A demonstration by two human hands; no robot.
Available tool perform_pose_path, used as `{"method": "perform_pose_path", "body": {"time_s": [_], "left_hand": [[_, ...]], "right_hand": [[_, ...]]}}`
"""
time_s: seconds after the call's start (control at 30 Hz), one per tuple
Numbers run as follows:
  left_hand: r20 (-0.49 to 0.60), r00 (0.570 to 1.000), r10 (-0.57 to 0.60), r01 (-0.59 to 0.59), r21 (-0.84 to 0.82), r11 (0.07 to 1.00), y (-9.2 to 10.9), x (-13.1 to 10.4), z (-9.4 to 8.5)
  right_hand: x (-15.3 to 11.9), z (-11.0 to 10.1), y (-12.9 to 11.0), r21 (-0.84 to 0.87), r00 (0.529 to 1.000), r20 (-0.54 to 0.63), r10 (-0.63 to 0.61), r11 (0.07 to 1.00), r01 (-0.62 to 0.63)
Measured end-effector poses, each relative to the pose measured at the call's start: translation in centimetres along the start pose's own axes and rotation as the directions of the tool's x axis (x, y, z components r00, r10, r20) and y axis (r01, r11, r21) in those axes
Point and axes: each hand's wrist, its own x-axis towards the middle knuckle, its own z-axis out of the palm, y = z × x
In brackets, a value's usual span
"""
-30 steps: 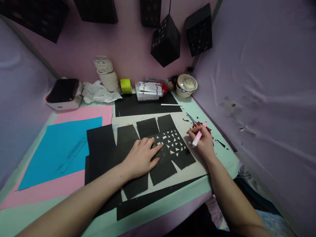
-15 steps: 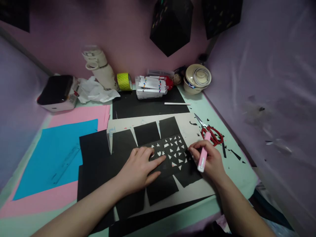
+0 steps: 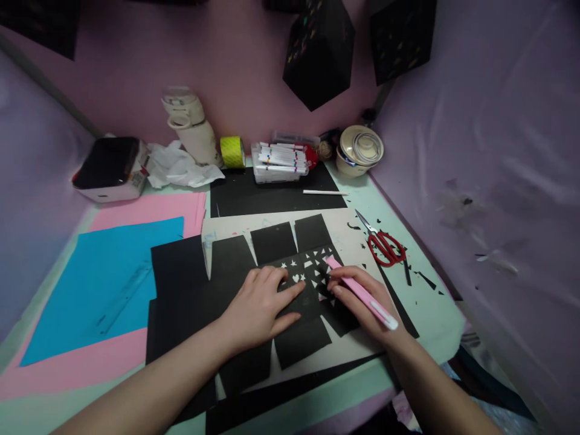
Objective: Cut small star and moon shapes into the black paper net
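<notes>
Black card [image 3: 231, 272] with side flaps lies on a white board [image 3: 347, 232]; stars, a heart and several small triangles are cut through it. My left hand [image 3: 260, 308] rests flat on the card with fingers spread, beside the star and heart holes. A pink pen-like cutter [image 3: 365, 293] is held in my right hand [image 3: 362, 302], over the triangle holes. The fingertips of that hand are close to the card; whether the cutter's tip touches it, I cannot tell. Red-handled scissors [image 3: 385, 246] lie to the right, among black scraps.
Blue paper [image 3: 104, 266] and pink paper [image 3: 131, 208] lie at the left. Along the back are a dark-topped box [image 3: 109, 169], tissue, a bottle [image 3: 194, 133], yellow tape [image 3: 232, 152], a marker box [image 3: 280, 163] and a lidded bowl [image 3: 359, 151]. Black paper shapes [image 3: 319, 57] hang above.
My right hand has moved left over the triangle holes, and the pink cutter has tilted, its rear end now toward the lower right. My left hand stays on the card. The view has shifted slightly.
</notes>
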Motion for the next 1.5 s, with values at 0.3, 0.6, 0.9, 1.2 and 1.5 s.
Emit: {"method": "perform_pose_path", "body": {"time_s": [0.3,0.6,0.9,1.2,1.5], "left_hand": [[-0.087,0.994,0.068,-0.065,0.029,0.997,0.1,-0.3,0.3],[-0.079,0.994,0.073,-0.069,0.056,0.996,0.3,-0.4,0.6],[-0.11,0.991,0.082,-0.071,0.101,0.992,0.6,-0.8,0.6],[-0.108,0.991,0.075,-0.065,0.094,0.993,0.6,-0.8,0.7],[-0.12,0.989,0.08,-0.069,0.098,0.993,0.6,-0.9,0.8]], "right_hand": [[1.6,2.4,0.3,0.059,0.999,-0.046,-0.019,0.998,0.022],[1.7,3.7,1.3,0.271,0.985,-0.161,0.056,0.963,-0.011],[1.9,4.3,0.9,0.137,0.97,-0.24,-0.03,0.988,0.064],[1.7,4.8,1.6,-0.238,0.943,-0.246,-0.224,0.957,0.165],[1.4,5.0,2.0,-0.288,0.937,-0.228,-0.264,0.938,0.194]]}}
